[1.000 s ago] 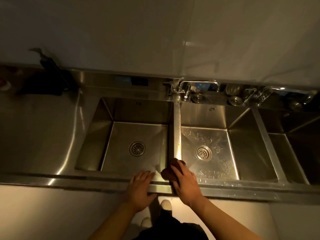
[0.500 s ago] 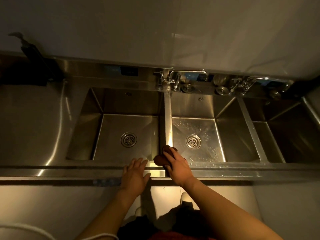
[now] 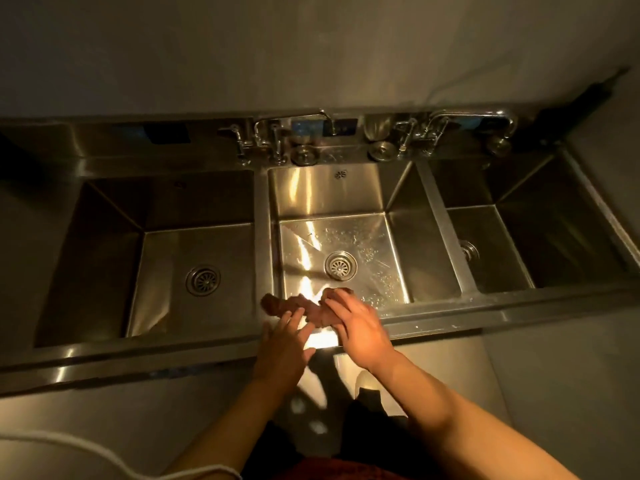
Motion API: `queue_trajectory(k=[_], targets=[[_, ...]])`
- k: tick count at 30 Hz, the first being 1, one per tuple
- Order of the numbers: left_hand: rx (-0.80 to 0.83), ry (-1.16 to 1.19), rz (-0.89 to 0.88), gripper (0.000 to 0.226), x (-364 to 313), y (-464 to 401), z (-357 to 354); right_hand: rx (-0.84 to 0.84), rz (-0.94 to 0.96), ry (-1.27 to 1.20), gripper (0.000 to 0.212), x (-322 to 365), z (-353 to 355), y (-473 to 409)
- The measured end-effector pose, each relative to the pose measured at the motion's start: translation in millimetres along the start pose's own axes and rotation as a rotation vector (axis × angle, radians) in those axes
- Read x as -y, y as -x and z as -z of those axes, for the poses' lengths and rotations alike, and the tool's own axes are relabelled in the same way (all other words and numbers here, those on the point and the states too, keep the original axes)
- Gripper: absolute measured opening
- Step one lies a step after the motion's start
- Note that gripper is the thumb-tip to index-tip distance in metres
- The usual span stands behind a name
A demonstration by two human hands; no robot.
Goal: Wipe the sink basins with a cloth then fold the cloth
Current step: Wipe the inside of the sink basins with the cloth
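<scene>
A steel sink unit has three basins: left (image 3: 104, 258), middle (image 3: 346, 192) and right (image 3: 512, 244). The middle basin's floor is wet and shiny. A crumpled brown cloth (image 3: 287, 304) lies stretched across the near end of the divider between the left and middle basins, by the front rim (image 3: 519, 308). My right hand (image 3: 360, 323) grips the cloth's right end, some of it showing past my fingertips. My left hand (image 3: 282, 341) reaches over the rim and touches the cloth's underside with straight fingers.
Two taps (image 3: 263, 133) (image 3: 429, 129) stand on the back ledge, with round drain plugs (image 3: 304, 155) beside them. Each basin has a drain strainer (image 3: 341, 265). A grey wall rises behind. A white cord (image 3: 69, 448) crosses the lower left.
The view has shifted right, showing all three basins. The cloth, bunched under my right hand before, is now pulled out longer between both hands. My left hand has moved from the rim up to the cloth.
</scene>
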State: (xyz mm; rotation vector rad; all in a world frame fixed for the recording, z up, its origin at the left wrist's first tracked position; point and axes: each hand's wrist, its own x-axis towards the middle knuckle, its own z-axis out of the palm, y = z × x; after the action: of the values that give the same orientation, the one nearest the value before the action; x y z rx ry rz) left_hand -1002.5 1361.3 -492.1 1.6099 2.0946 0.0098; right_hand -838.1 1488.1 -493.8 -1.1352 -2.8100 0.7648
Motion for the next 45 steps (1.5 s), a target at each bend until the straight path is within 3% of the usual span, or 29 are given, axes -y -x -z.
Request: queue_trajectory(k=[4, 11, 19, 26, 32, 37, 40, 45], targets=[[0.054, 0.003, -0.053, 0.051, -58, -35, -8, 0.013, -0.064, 0.02, 0.056, -66, 28, 20], [0.108, 0.051, -0.132, 0.068, -149, -83, -18, 0.008, -0.121, 0.103, 0.053, -171, 73, 51], [0.049, 0.117, -0.082, 0.082, -189, -100, -26, -0.065, -0.161, 0.163, 0.058, -267, 114, 80], [0.001, 0.188, -0.047, 0.083, -204, -103, -33, -0.145, -0.295, 0.107, 0.058, -268, 109, 85], [-0.076, 0.273, 0.015, 0.085, -205, -101, -43, -0.037, -0.079, 0.104, 0.071, -214, 84, 72], [-0.193, 0.4, 0.031, 0.077, -207, -96, -45, -0.18, -0.048, -0.092, 0.051, -175, 66, 46], [-0.145, 0.322, 0.002, 0.083, -203, -95, -45, -0.148, -0.027, -0.087, 0.047, -188, 69, 45], [-0.085, 0.216, -0.012, 0.079, -203, -97, -47, -0.088, -0.063, 0.027, 0.06, -234, 97, 68]])
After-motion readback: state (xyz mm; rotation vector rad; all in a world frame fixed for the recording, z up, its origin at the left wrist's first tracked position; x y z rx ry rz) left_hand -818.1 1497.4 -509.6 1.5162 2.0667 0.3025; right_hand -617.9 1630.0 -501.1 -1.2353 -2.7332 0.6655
